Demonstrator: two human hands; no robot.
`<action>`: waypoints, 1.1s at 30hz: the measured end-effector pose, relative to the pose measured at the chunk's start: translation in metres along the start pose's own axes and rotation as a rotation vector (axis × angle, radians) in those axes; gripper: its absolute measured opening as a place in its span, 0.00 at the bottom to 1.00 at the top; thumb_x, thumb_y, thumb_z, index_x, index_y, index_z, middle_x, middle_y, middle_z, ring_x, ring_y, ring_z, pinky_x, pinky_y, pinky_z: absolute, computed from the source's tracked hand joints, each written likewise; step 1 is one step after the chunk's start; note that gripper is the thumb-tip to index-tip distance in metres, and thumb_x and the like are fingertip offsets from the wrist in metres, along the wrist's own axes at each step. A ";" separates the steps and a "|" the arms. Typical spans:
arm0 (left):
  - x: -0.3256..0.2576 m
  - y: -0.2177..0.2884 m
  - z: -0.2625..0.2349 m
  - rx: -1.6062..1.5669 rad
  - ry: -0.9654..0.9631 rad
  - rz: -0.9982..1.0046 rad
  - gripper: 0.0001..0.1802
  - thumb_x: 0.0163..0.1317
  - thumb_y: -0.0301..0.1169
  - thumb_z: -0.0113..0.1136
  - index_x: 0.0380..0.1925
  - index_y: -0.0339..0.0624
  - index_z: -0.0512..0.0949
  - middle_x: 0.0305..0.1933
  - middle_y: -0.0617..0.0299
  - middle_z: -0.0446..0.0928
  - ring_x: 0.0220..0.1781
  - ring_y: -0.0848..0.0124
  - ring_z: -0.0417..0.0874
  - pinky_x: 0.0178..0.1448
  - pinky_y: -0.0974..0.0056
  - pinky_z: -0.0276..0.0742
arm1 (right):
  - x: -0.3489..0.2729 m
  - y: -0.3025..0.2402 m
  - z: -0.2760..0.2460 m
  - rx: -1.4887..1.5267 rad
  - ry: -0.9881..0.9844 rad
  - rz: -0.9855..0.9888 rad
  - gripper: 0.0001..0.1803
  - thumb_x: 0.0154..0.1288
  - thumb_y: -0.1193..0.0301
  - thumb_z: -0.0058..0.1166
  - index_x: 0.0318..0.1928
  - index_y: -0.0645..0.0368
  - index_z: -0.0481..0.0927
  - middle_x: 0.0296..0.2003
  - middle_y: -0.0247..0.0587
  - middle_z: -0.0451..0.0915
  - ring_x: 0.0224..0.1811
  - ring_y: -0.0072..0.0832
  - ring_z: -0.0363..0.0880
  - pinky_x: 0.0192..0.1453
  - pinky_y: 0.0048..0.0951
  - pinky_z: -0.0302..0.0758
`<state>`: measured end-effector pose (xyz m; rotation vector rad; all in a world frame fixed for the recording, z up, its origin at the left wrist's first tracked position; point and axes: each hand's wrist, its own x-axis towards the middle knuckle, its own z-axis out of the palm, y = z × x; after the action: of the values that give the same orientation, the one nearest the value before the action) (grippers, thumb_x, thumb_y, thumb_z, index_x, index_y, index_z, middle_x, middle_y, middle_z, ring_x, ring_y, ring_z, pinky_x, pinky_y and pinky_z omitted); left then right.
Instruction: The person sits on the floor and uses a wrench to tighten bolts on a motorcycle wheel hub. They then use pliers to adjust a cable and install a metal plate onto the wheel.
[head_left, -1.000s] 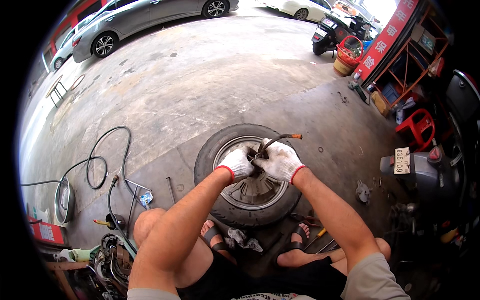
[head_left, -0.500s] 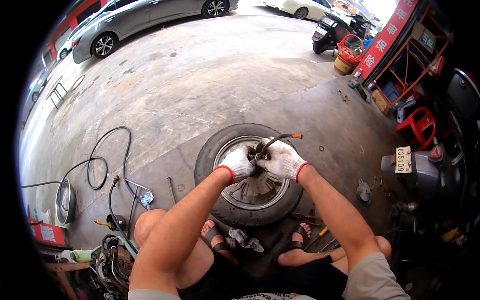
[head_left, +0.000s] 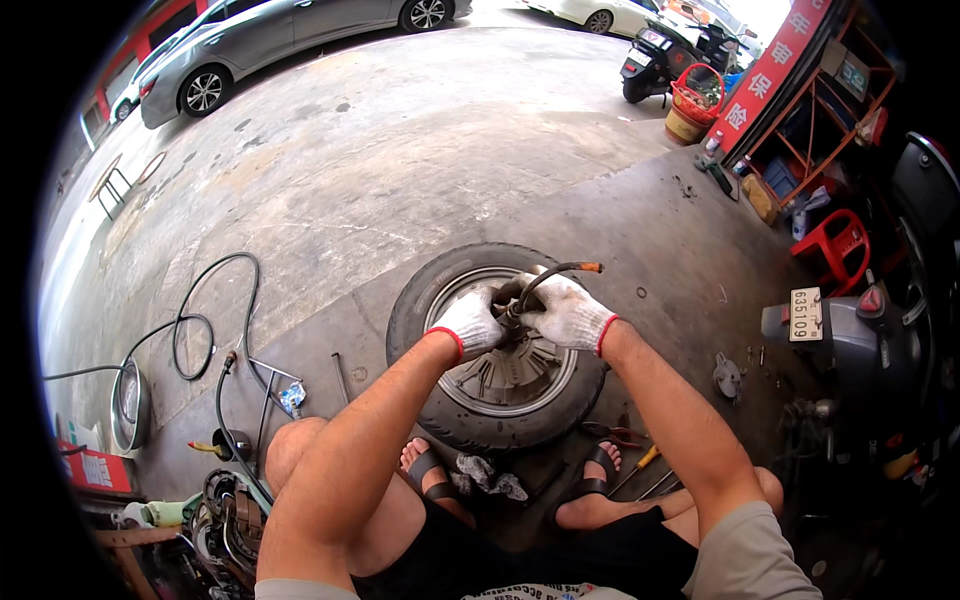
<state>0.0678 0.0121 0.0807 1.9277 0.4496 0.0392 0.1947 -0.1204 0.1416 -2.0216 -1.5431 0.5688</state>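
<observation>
A wheel [head_left: 420, 300] with a black tyre and a silver metal rim lies flat on the ground between my feet. Both hands wear white knit gloves with red cuffs and meet over its hub. My left hand [head_left: 472, 320] is closed at the axle, its fingertips partly hidden. My right hand [head_left: 566, 314] closes around the base of a thick dark cable [head_left: 545, 272], which rises from the hub and bends right to an orange end. What my left fingers pinch at the axle is too small and covered to make out.
Right of the wheel lie a round metal part [head_left: 727, 376] and a parked scooter [head_left: 850, 320]. Pliers [head_left: 615, 434], a yellow-handled screwdriver [head_left: 648, 458] and crumpled rags [head_left: 490, 478] sit near my feet. Leftward are a black hose [head_left: 258, 290], a T-handle wrench [head_left: 268, 405] and a metal basin [head_left: 140, 410].
My hands stay together at the hub with barely any movement of the fingers. The whole view has shifted very slightly.
</observation>
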 end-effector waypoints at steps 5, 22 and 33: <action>-0.002 0.005 -0.003 0.097 -0.003 -0.111 0.34 0.54 0.34 0.72 0.62 0.34 0.76 0.55 0.47 0.83 0.58 0.62 0.83 0.61 0.62 0.77 | -0.001 -0.001 0.001 -0.335 -0.048 0.124 0.15 0.63 0.72 0.62 0.50 0.58 0.81 0.47 0.51 0.80 0.52 0.50 0.80 0.58 0.42 0.77; -0.007 0.013 -0.007 -0.003 -0.050 -0.066 0.35 0.54 0.35 0.72 0.63 0.35 0.76 0.58 0.46 0.82 0.59 0.61 0.83 0.64 0.61 0.77 | -0.004 0.008 0.004 -0.192 0.025 -0.077 0.16 0.60 0.69 0.64 0.48 0.57 0.80 0.44 0.52 0.81 0.51 0.50 0.81 0.55 0.44 0.78; -0.005 0.009 -0.006 0.099 -0.008 -0.079 0.33 0.56 0.37 0.72 0.61 0.35 0.77 0.55 0.47 0.83 0.55 0.63 0.84 0.59 0.62 0.78 | 0.000 -0.002 -0.001 -0.384 -0.045 0.092 0.17 0.62 0.70 0.60 0.52 0.53 0.82 0.46 0.51 0.84 0.53 0.48 0.82 0.56 0.43 0.78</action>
<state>0.0638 0.0132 0.0918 2.0048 0.5309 -0.0427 0.1937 -0.1205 0.1438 -2.3874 -1.6955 0.3742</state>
